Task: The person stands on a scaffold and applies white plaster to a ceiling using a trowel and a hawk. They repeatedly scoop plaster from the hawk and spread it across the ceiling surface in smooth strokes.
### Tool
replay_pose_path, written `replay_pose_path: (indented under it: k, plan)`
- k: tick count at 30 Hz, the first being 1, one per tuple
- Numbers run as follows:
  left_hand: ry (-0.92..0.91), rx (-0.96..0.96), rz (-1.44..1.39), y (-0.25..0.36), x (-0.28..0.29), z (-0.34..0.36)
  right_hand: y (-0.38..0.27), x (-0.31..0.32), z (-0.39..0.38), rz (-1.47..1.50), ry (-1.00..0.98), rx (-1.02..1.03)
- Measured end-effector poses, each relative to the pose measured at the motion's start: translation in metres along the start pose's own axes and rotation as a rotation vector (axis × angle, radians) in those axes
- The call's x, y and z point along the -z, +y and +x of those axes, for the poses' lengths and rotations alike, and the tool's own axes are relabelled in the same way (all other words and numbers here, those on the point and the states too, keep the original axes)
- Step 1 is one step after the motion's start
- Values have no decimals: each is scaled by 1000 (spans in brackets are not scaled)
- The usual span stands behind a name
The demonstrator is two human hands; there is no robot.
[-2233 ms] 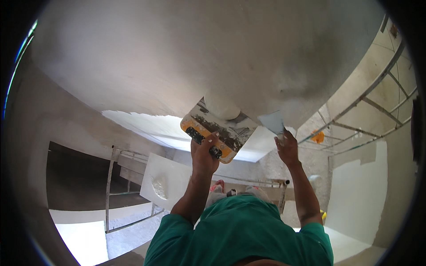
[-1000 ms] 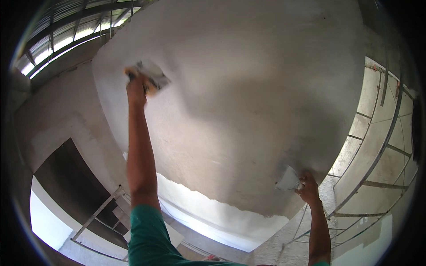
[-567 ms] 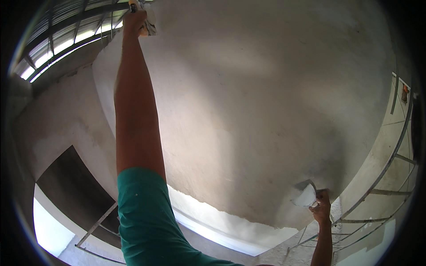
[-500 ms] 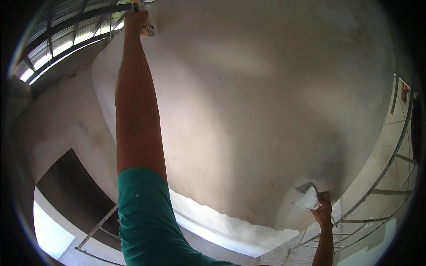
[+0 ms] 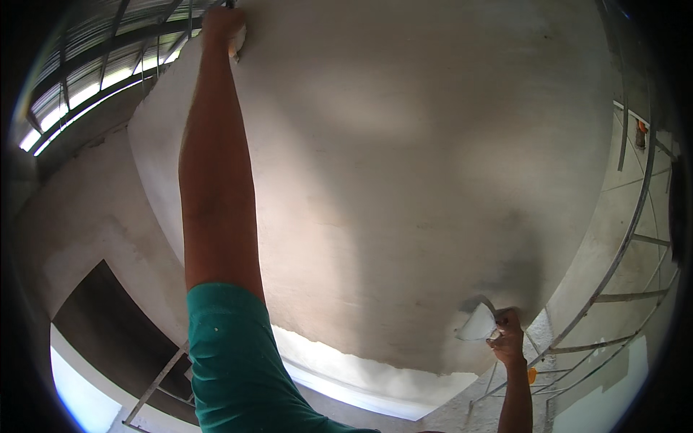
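My left arm reaches up to the top left, and my left hand (image 5: 222, 27) is closed round the handle of a plastering tool (image 5: 239, 43). Most of that tool is hidden behind the hand; its visible edge lies at the wall. At the lower right, my right hand (image 5: 509, 339) grips a wide putty knife (image 5: 477, 322), its blade coated with white paste. The blade is held in front of the wall; whether it touches I cannot tell. Both hands are in front of a large greyish plastered wall (image 5: 375, 180), with shadows across it.
Metal scaffold rungs (image 5: 632, 296) curve along the right side. Another metal frame (image 5: 155, 382) stands at the lower left beside a dark opening (image 5: 119, 328). Below the plaster's ragged lower edge runs a white band (image 5: 339, 368). Roof beams and corrugated sheeting (image 5: 108, 54) show at the upper left.
My left hand has shifted slightly higher, so less of its tool shows. The right hand and putty knife sit a little further left in view; the whole scene has also shifted left.
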State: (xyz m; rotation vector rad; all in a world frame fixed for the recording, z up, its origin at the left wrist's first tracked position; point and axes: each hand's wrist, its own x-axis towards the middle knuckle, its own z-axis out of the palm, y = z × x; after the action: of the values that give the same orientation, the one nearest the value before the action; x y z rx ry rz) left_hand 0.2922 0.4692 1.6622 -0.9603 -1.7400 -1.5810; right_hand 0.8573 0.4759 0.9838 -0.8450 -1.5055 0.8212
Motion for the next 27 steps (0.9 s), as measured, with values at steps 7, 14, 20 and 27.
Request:
replay_pose_path:
  k: [7,14,20,27]
  plan:
    - [83,-351,152,44,-28,-26,-16,12,-6,20,-32,148]
    - [130,-273,39,149,-27,-129,-54,17,0,-683,-225,78]
    - [80,-347,-76,242,-17,-234,-64,30,-3,-768,-287,68]
    - [71,-517,-109,275,-7,-284,-64,25,0,-635,-259,-36]
